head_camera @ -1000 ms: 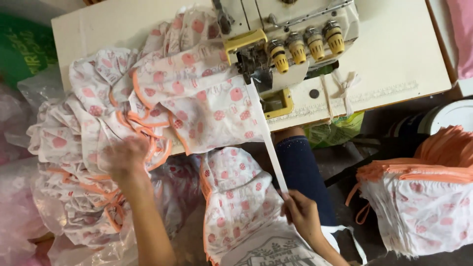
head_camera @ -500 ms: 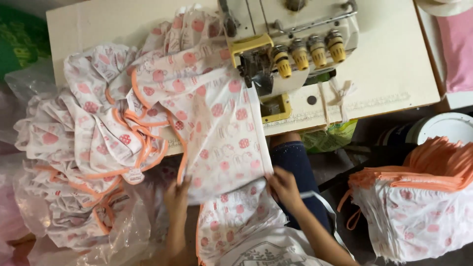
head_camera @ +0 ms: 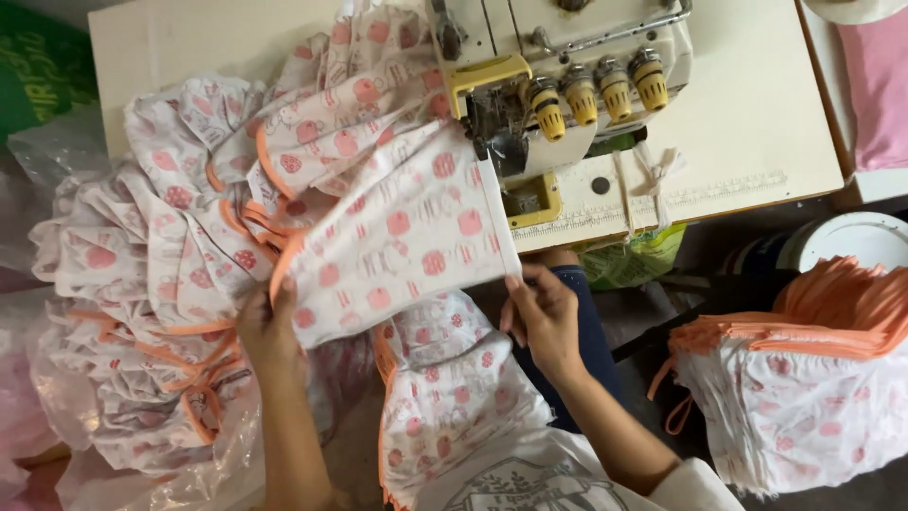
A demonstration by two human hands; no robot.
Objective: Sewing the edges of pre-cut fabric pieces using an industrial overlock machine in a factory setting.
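Sewing table (head_camera: 757, 123), pale, beyond both hands. Overlock machine (head_camera: 558, 85), cream with yellow knobs, ahead of the right hand. Heap of printed fabric pieces (head_camera: 142, 274), white with pink spots and orange trim, left of the left hand. Stack of finished pieces (head_camera: 804, 397), well right of the right hand. Printed panel (head_camera: 397, 237), stretched between the hands, far edge at the machine. Left hand (head_camera: 270, 326) grips its orange-edged corner, apparently pinched. Right hand (head_camera: 539, 317) pinches the near right edge.

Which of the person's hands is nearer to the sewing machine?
Right. The right hand pinches the printed fabric piece's edge just below the sewing machine; the left hand holds the piece's far side, well left of it.
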